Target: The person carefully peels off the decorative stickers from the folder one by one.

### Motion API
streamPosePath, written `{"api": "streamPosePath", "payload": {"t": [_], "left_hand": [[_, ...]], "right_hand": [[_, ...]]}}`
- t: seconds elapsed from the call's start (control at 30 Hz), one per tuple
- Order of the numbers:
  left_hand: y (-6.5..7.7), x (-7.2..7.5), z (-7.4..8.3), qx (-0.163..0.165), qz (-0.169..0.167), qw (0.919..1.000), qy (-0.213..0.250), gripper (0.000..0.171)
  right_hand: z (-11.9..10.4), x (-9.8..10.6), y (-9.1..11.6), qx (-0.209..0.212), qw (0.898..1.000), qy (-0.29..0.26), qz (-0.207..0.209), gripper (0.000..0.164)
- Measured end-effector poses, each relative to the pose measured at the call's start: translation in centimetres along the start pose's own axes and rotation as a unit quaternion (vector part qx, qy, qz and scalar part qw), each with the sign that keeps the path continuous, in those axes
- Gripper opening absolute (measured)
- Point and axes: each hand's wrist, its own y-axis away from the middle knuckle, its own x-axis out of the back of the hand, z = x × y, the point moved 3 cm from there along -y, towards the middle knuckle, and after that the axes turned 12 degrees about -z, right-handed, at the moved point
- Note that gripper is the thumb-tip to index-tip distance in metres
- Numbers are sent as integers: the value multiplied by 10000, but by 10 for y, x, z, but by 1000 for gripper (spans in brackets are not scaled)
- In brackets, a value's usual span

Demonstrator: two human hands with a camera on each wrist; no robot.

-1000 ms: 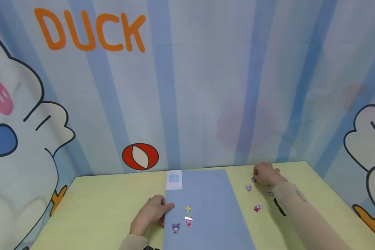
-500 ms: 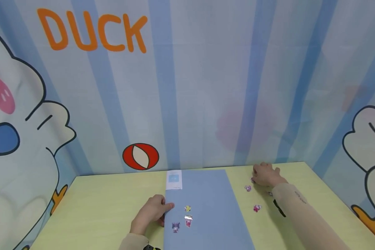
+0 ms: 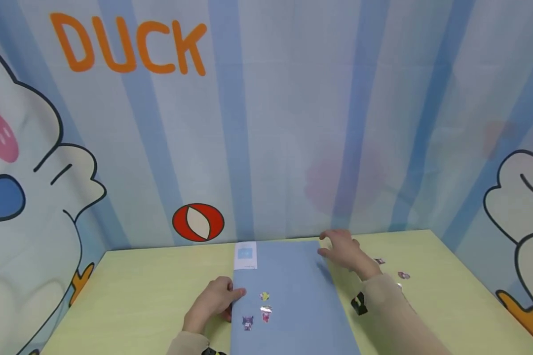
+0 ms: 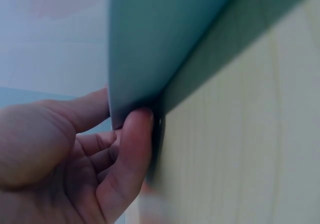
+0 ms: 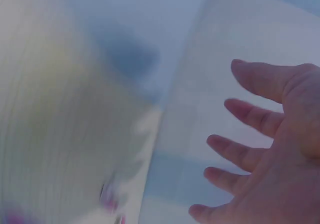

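Observation:
A flat blue folder [image 3: 297, 291] with a white label [image 3: 246, 255] at its far left corner lies on the table. Small cartoon stickers are on it: a yellow one [image 3: 264, 296], a pink one with a shiny top [image 3: 266, 314] and a purple one [image 3: 247, 323]. My left hand [image 3: 217, 298] pinches the folder's left edge, thumb on top. In the left wrist view a finger [image 4: 132, 154] is beneath the blue cover [image 4: 150, 39]. Over the folder's far right corner hovers my right hand [image 3: 344, 250], fingers spread and holding nothing, as the right wrist view also shows.
Loose stickers lie on the pale yellow table [image 3: 160, 281] to the right, among them a dark pink one [image 3: 379, 261] and a purple-pink one [image 3: 403, 275]. My right sleeve [image 3: 395, 310] covers part of that area. A striped blue curtain [image 3: 288, 148] stands behind the table.
My right hand has moved left from the loose stickers to the folder's far right corner, and its fingers have spread. My left hand has stayed at the folder's left edge.

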Motion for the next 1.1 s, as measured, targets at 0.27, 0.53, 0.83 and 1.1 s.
{"api": "streamPosePath", "payload": {"t": [0.27, 0.53, 0.83, 1.1], "left_hand": [[-3, -1, 3, -109, 18, 9999, -6, 24], [-6, 0, 2, -124, -10, 9999, -48, 24], [-4, 2, -1, 46, 8, 9999, -163, 26], [-5, 0, -4, 161, -29, 9997, -188, 27]], "right_hand": [[-58, -14, 10, 185, 9941, -1012, 334, 38], [-101, -43, 26, 268, 9990, -347, -83, 24], [-132, -66, 35, 310, 9949, 448, -852, 16], [-145, -84, 37, 185, 9873, 1173, -1055, 26]]}}
